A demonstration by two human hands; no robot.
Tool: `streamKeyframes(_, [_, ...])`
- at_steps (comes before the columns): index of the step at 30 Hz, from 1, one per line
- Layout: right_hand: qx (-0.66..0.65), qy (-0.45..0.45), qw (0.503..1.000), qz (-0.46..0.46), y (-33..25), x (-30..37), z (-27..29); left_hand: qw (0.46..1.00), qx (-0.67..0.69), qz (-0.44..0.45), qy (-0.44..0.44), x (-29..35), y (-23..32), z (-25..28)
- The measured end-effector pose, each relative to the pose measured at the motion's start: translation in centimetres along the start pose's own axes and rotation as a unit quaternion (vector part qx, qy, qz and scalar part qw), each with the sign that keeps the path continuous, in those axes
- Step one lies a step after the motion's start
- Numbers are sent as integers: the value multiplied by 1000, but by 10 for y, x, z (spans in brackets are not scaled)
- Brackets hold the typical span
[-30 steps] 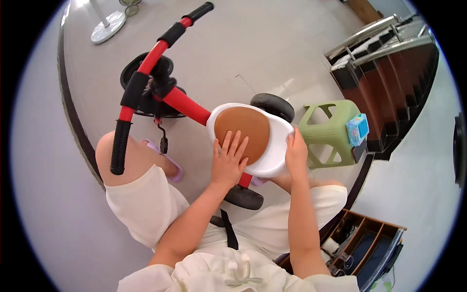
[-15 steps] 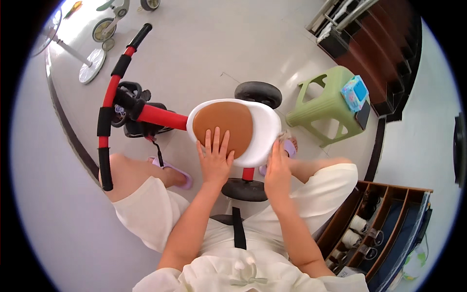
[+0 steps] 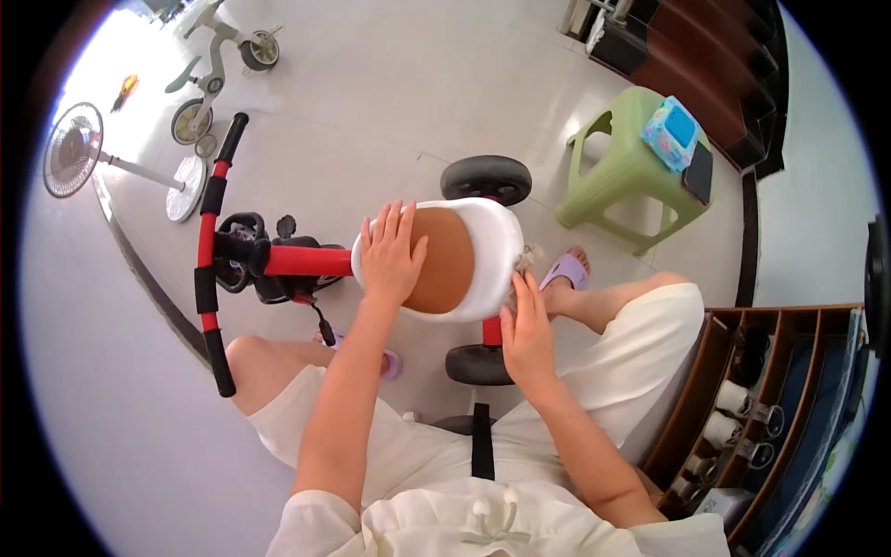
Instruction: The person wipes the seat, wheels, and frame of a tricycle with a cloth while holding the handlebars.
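Note:
A child's tricycle stands before me, with a red frame tube, a white seat and a brown pad on it. My left hand lies flat across the seat's left end, fingers stretched out and slightly apart. At the seat's right edge, my right hand presses a crumpled greyish wipe against the rim. Part of the wipe is hidden under the fingers. Two black wheels show: the far wheel and the near wheel.
The tricycle's handlebar reaches out at the left. A green stool at the right bears a blue wipes pack and a dark phone. A shoe rack, a fan, a small balance bike and brown stairs surround me.
My left hand has slid from the pad's near part to the seat's left end. My right hand keeps the wipe at the seat's right edge. The view has shifted.

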State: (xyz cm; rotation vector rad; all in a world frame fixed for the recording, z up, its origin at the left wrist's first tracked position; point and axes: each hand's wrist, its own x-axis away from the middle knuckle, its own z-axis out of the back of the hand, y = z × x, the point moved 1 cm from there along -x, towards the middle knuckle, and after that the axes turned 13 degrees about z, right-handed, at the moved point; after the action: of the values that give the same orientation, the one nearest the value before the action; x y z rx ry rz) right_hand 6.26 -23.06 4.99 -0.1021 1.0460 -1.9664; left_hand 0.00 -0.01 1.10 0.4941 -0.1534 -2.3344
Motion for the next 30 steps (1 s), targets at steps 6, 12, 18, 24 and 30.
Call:
streamKeyframes(6, [-9,58,997,57,10,-62,-19,995,-76,9,-62,3,-7,-10])
streamKeyframes(12, [-20,9,997,69,48,-115,-29,997,-54,13,-51,0,-1,-14])
streamKeyframes(18, [44,11,994,100,5,-43,-17,998,-57,5,-31,2,-4,-5])
streamKeyframes(24, [112,-58,987,98,-27,27,-16,999,-21,14,-34,2,3,-6])
streamKeyframes(30, [144,40,979,138,-10,-37,-6,998,-24,24,-44,2,3,-6])
